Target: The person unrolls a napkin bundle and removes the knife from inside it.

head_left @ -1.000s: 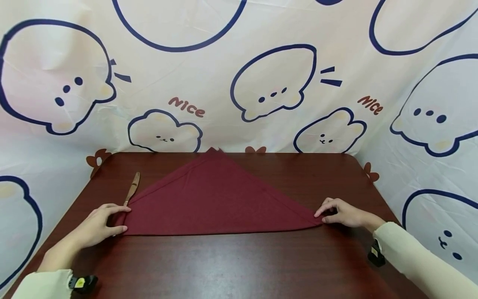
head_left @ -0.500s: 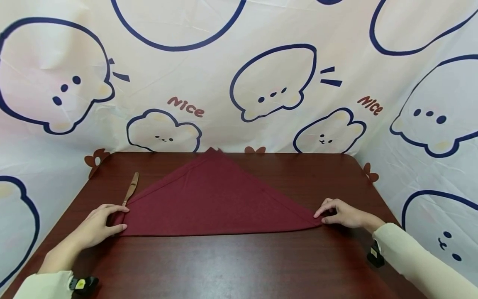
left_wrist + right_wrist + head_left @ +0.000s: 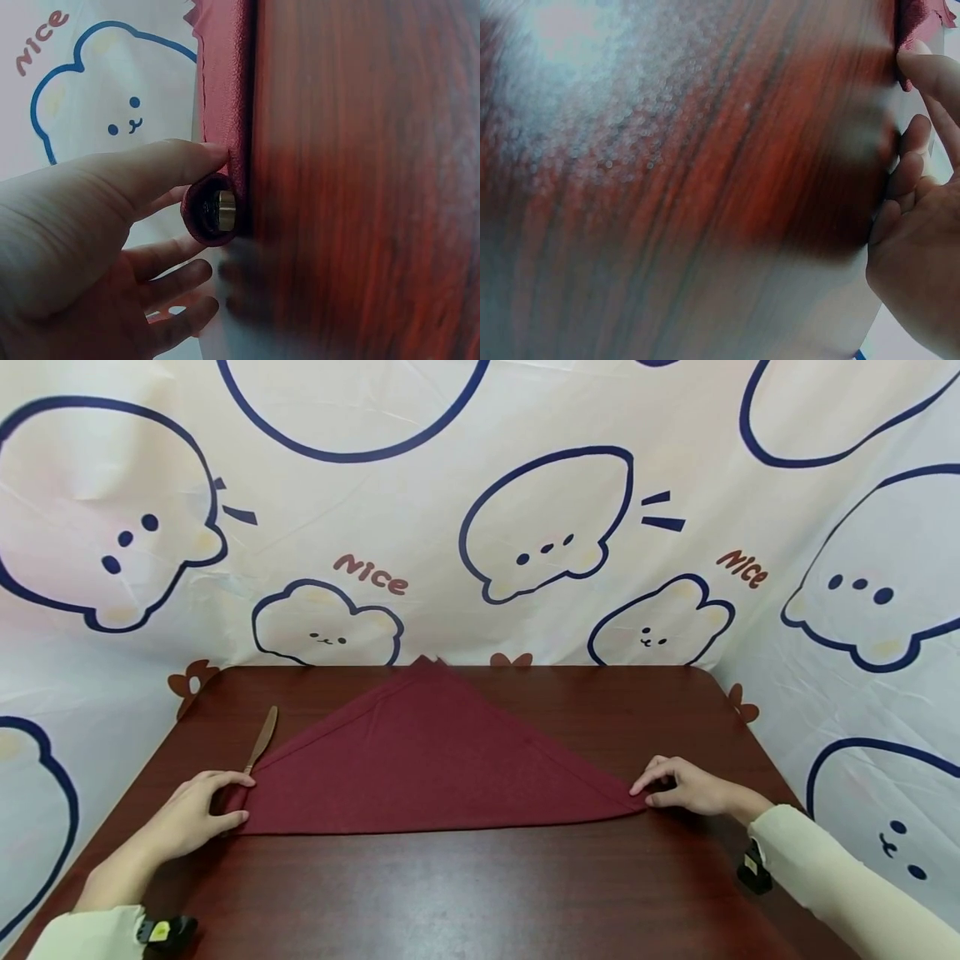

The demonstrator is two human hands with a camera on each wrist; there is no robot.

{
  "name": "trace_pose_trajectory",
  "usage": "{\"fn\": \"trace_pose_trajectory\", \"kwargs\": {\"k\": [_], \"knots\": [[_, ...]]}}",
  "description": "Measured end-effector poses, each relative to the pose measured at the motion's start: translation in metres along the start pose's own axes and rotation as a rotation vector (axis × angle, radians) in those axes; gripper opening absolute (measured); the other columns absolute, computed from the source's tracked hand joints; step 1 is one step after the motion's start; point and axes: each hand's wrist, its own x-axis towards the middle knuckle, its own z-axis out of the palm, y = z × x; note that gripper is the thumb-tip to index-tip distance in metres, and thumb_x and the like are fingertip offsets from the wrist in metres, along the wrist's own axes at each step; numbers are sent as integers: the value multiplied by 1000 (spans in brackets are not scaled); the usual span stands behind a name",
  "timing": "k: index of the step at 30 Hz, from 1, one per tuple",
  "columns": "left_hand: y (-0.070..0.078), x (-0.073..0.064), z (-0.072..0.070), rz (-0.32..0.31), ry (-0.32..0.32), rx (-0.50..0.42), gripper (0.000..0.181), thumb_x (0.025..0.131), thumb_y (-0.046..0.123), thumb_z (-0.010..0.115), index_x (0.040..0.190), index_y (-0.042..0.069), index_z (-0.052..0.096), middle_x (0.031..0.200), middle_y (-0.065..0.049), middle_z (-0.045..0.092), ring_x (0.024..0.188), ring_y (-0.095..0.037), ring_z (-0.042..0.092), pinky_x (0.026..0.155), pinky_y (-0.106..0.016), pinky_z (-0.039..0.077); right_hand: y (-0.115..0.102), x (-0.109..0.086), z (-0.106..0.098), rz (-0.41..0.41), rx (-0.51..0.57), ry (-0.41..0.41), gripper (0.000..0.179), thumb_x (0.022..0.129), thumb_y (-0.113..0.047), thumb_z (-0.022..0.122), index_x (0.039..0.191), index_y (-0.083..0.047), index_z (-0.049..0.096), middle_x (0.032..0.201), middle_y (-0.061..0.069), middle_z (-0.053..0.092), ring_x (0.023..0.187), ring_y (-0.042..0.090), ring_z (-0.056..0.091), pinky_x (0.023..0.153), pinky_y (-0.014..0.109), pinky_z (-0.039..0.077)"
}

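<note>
A dark red cloth napkin lies folded in a triangle, its point at the far side of the table. My left hand holds the napkin's left end between thumb and fingers. There the cloth curls into a loop, and a gold metal end shows inside it in the left wrist view. A gold knife has its blade sticking out beyond that end; the cloth and hand hide its lower part. My right hand pinches the right corner of the napkin, seen at the edge of the right wrist view.
The dark brown wooden table has a shiny surface. Behind it and at both sides hangs a pale curtain printed with cartoon bears, close to the table's back edge.
The head view drifts very slightly; both hands, the napkin and the knife show no clear movement of their own.
</note>
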Motion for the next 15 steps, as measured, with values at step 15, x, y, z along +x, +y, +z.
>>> {"fn": "trace_pose_trajectory", "kwargs": {"k": [15], "knots": [[-13, -6, -8, 29, 39, -12, 40, 83, 4, 77, 121, -1, 63, 125, -38, 56, 118, -55, 48, 91, -68, 40, -1, 0, 0, 34, 8, -1, 18, 92, -11, 73, 108, -8, 78, 99, 9, 64, 89, 12, 51, 76, 27, 41]]}}
